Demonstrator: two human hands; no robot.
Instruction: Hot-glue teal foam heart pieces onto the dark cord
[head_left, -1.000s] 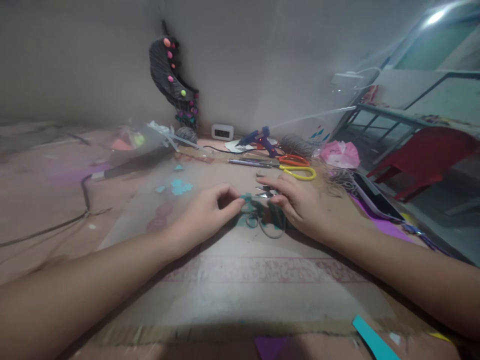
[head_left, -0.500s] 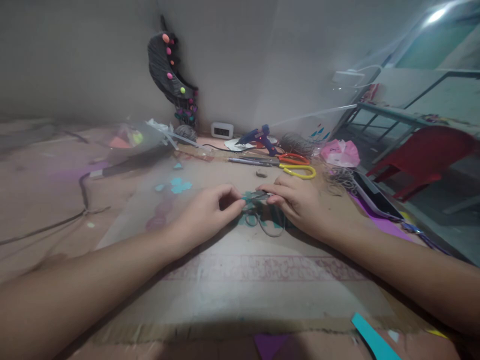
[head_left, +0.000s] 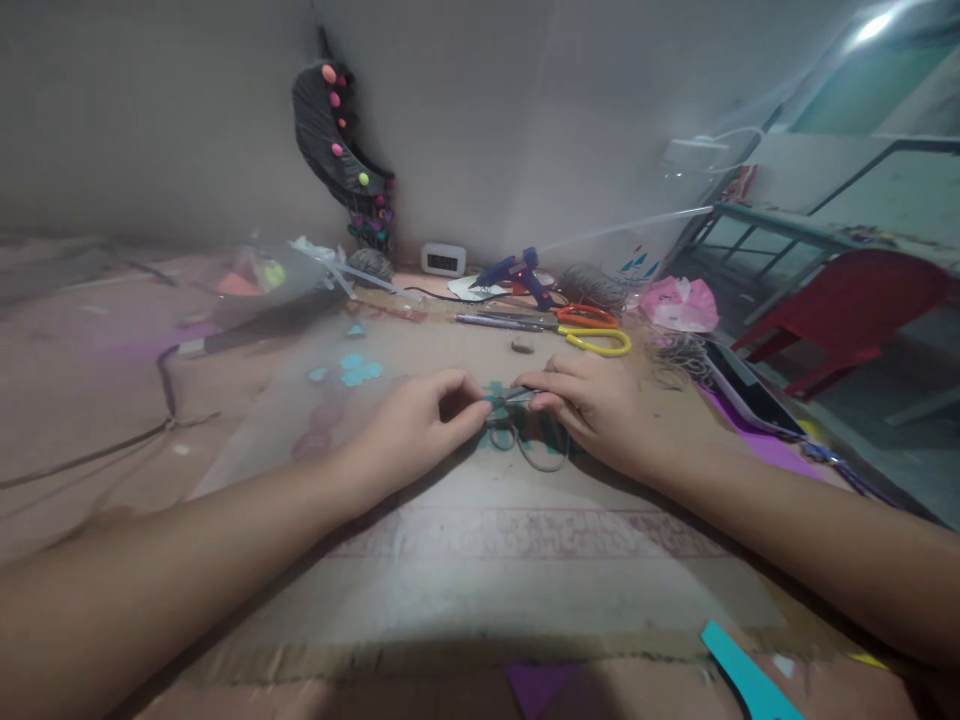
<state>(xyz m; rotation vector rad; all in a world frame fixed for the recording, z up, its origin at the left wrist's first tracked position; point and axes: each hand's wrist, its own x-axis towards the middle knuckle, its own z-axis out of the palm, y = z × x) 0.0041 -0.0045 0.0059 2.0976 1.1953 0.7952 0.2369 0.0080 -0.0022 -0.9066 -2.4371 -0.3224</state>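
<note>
My left hand (head_left: 431,420) has its thumb and forefinger pinched together on a small teal piece (head_left: 496,391), low over the translucent plastic sheet (head_left: 450,595) that covers my cardboard (head_left: 300,665). My right hand (head_left: 596,405) grips small metal snips (head_left: 519,396) between thumb and fingers, their narrow points turned leftward, right at that teal piece, between my two hands. Just on my side of the fingertips, a thin grey cord (head_left: 547,470) curls in loops by some dark teal bits (head_left: 553,437); I can't make out exactly how those lie. Past my left hand are light-blue rounded cutouts (head_left: 360,370). Beyond my right hand lie big scissors (head_left: 574,332), one handle orange, the other yellow, and behind them a blue glue gun (head_left: 517,270) near a white digital clock (head_left: 443,260). A phone (head_left: 754,392) rests off to the right, near a crumpled pink plastic bag (head_left: 681,303)
</note>
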